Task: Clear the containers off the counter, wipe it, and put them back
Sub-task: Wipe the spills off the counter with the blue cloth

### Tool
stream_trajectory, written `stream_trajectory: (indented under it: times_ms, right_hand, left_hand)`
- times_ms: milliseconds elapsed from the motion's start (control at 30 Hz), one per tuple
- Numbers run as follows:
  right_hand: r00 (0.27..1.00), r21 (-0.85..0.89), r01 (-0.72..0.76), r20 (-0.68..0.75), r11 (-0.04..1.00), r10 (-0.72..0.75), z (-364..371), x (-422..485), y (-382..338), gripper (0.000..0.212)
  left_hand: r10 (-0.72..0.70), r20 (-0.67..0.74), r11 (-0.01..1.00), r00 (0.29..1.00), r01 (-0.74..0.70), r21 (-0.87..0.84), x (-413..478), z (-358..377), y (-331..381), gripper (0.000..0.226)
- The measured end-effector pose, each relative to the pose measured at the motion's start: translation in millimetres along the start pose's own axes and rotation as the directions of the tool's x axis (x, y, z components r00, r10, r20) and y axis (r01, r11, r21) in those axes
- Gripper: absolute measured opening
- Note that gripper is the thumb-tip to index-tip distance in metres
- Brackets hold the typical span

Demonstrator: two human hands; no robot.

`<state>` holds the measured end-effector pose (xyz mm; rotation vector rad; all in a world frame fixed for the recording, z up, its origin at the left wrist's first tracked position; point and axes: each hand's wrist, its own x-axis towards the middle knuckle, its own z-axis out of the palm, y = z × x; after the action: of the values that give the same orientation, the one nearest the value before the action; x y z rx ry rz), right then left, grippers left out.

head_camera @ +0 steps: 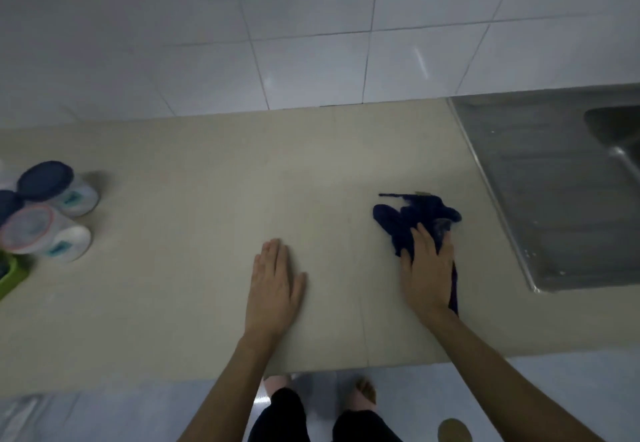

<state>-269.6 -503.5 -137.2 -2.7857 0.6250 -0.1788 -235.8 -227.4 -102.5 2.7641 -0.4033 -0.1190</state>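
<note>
A dark blue cloth (405, 220) lies crumpled on the beige counter (207, 199), right of centre. My right hand (427, 268) presses flat on the cloth's near part, fingers laid over it. My left hand (273, 286) rests palm down on the bare counter, fingers together, holding nothing. Several white containers stand at the far left edge: one with a dark blue lid (59, 187), one with a clear pink-rimmed lid (45, 234), and another blue lid (7, 204) partly cut off.
A steel sink with a ribbed drainboard (554, 199) joins the counter on the right. A green object (12, 277) shows at the left edge. White wall tiles (311, 26) rise behind. The counter's front edge (207, 377) runs below my forearms.
</note>
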Motion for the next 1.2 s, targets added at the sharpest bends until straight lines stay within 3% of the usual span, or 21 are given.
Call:
stream_trajectory:
  times_ms: [100, 200, 333, 467, 733, 900, 1033, 1100, 1200]
  right_hand:
    - [0.998, -0.121, 0.006, 0.064, 0.993, 0.002, 16, 7, -21, 0.049]
    - [0.979, -0.089, 0.186, 0.099, 0.978, -0.178, 25, 6, -63, 0.046]
    - [0.86, 0.045, 0.5, 0.094, 0.865, -0.501, 26, -26, -107, 0.049]
    - [0.779, 0.074, 0.611, 0.117, 0.788, -0.616, 18, -42, -83, 0.05]
    - [0.855, 0.042, 0.498, 0.139, 0.866, -0.499, -13, -47, 20, 0.046]
    - [0.968, 0.011, 0.246, 0.05, 0.969, -0.246, -37, -42, 74, 0.046]
    - [0.997, -0.126, 0.082, 0.011, 0.989, -0.082, -37, -47, 66, 0.049]
    - [1.0, -0.186, 0.016, -0.016, 0.982, -0.019, -34, -52, 55, 0.053]
    - [0.996, -0.219, 0.061, -0.057, 0.974, -0.076, -29, -60, 26, 0.059]
  left_hand:
    - [-0.085, -0.018, 0.996, 0.996, 0.085, 0.001, -10, -1, -19, 0.074]
    - [-0.118, -0.005, 0.993, 0.993, 0.118, -0.002, -17, -1, -32, 0.074]
    - [-0.067, 0.013, 0.996, 0.998, 0.066, 0.066, -23, -2, -42, 0.069]
    - [0.02, 0.039, 0.995, 0.999, -0.024, 0.1, -22, -1, -35, 0.066]
    - [0.155, 0.068, 0.984, 0.986, -0.16, 0.075, -11, 13, 16, 0.067]
    - [0.194, 0.057, 0.979, 0.979, -0.197, 0.049, -6, 26, 45, 0.066]
    - [0.145, 0.046, 0.989, 0.988, -0.147, 0.024, -8, 31, 55, 0.068]
    - [0.214, 0.082, 0.975, 0.973, -0.218, 0.035, -9, 28, 53, 0.064]
    - [0.289, 0.102, 0.954, 0.952, -0.295, 0.053, -6, 18, 43, 0.059]
